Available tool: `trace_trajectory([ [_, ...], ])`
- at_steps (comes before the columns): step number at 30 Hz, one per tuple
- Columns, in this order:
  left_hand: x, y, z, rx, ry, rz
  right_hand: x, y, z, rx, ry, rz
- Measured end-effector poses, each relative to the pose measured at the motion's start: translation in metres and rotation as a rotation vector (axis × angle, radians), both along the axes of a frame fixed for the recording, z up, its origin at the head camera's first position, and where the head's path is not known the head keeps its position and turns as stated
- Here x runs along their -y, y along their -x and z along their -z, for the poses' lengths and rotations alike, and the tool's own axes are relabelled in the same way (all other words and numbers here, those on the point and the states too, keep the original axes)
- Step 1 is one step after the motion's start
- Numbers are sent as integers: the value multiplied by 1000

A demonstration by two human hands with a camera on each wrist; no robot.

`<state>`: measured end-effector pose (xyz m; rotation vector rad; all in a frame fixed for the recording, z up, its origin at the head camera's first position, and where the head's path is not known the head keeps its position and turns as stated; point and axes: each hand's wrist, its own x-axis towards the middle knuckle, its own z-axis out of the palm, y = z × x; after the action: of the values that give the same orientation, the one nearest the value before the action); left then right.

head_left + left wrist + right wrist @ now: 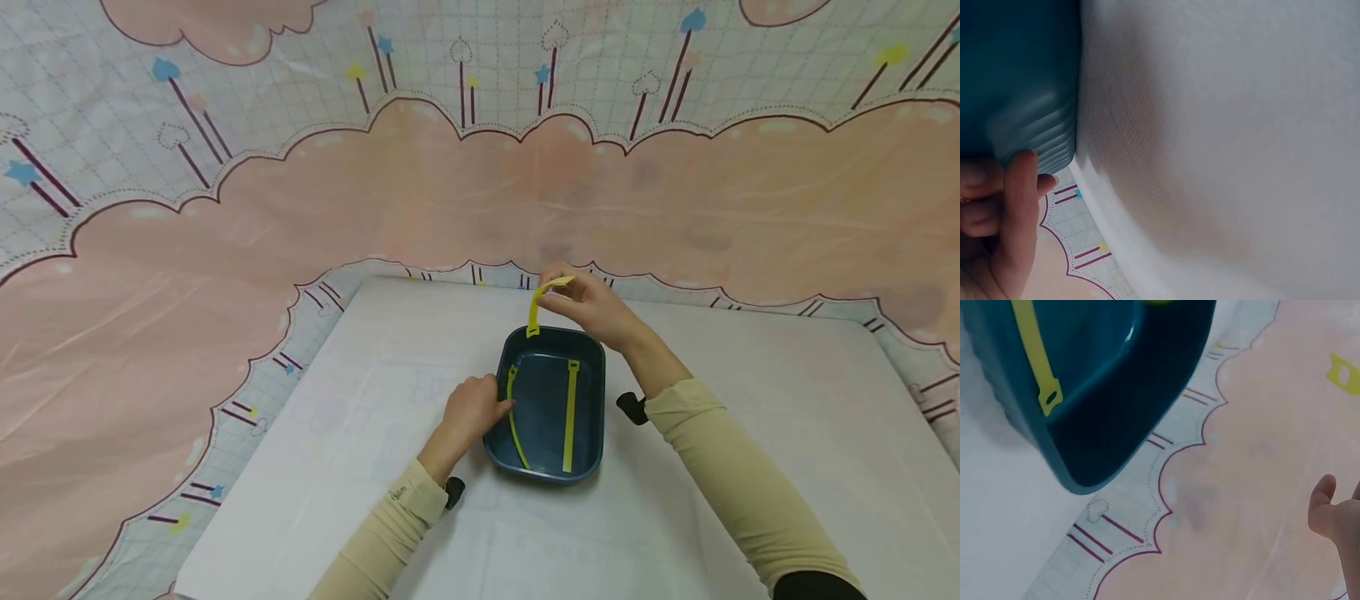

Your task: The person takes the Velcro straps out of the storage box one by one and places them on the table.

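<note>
I look down on the table point(675, 500), covered in white, with a pink cloud-print cloth point(187, 275) draped behind and around it. Near the middle sits the blue tub point(592, 367), and two yellow strips already lie inside it: a curved one point(514, 425) along its left wall and a straight one point(570, 417) toward the right. My left hand point(468, 412) rests against the tub's left rim, fingers curled onto the edge, steadying it. My right hand point(592, 304) hovers over the far rim, pinching a third strip point(536, 307) by its top so that its lower end dangles just at the rim. I judge two strips placed and the third not yet in; I see no other strips on the table.
</note>
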<state>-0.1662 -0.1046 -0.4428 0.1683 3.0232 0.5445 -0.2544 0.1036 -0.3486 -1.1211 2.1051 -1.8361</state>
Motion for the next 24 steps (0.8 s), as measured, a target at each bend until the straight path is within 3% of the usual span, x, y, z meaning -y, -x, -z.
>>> trace_trajectory([
  [9,-1,1,2,2,-14,0,-17,0,3,-24,-66,29],
  [24,0,3,1,3,1,4,-57,-2,9,86,-169,155],
])
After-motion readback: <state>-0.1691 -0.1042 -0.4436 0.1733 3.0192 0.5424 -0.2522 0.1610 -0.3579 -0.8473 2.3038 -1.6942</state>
